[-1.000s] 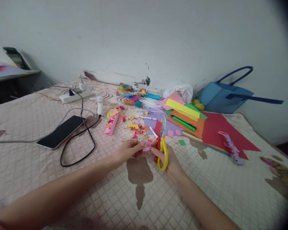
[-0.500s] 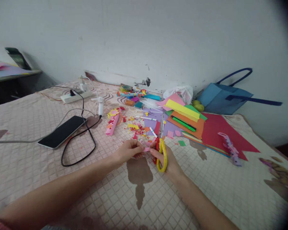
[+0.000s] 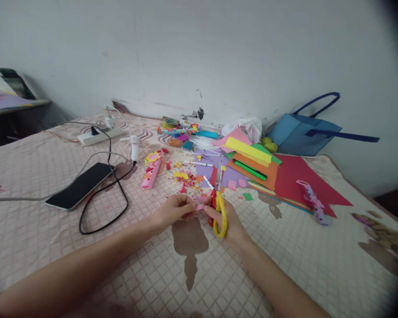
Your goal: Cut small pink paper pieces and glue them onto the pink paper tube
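Note:
Between my two hands is a small piece of pink paper (image 3: 199,206). The fingertips of my left hand (image 3: 176,209) pinch its left end. My right hand (image 3: 230,221) touches the right end with thumb and finger, and also keeps hold of scissors (image 3: 221,217) with yellow and red handles. Their blades point away from me, toward the wall. Just beyond my fingers lie many tiny paper scraps (image 3: 189,182). A rolled pink paper tube with a yellow flower (image 3: 152,173) rests to the left of the scraps.
A black phone (image 3: 80,185) and looping cables lie at left, near a white power strip (image 3: 100,136). Coloured paper sheets (image 3: 293,176) with a green cutter (image 3: 250,169) spread at right. A purple paper roll (image 3: 313,203) and a blue bag (image 3: 301,134) are farther right.
The whole view has shifted slightly, so things appear a little farther left. Both hands keep the pink paper and scissors in nearly the same pose.

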Demonstrator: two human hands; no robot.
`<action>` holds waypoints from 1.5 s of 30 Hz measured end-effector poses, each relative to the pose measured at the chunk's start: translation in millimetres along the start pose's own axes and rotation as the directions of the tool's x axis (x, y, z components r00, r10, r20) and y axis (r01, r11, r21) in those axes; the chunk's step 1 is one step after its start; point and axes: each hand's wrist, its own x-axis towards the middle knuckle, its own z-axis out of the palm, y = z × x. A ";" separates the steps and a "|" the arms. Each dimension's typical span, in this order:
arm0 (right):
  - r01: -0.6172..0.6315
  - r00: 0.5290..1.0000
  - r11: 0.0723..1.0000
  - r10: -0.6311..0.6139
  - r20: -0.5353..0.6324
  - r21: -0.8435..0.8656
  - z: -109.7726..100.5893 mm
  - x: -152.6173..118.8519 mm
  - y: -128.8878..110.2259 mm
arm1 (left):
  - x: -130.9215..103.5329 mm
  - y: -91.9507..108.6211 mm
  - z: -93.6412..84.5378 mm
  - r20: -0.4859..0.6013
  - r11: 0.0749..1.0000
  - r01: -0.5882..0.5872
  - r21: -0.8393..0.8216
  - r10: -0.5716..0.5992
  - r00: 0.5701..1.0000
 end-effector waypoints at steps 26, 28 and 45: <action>0.137 0.972 0.990 -0.132 -0.193 0.017 -26.5 7.8 -25.1 | -3.7 5.1 0.6 -0.085 0.999 -0.001 -0.053 -0.004 0.996; 0.102 0.984 0.995 -0.103 -0.148 -0.015 -21.9 6.2 -21.6 | -3.6 5.1 0.3 -0.080 0.999 0.001 -0.049 -0.005 0.997; 0.065 0.998 0.995 -0.066 -0.008 -0.079 -1.4 -3.8 -10.5 | -4.2 2.1 3.2 -0.058 0.998 -0.051 0.025 0.052 0.997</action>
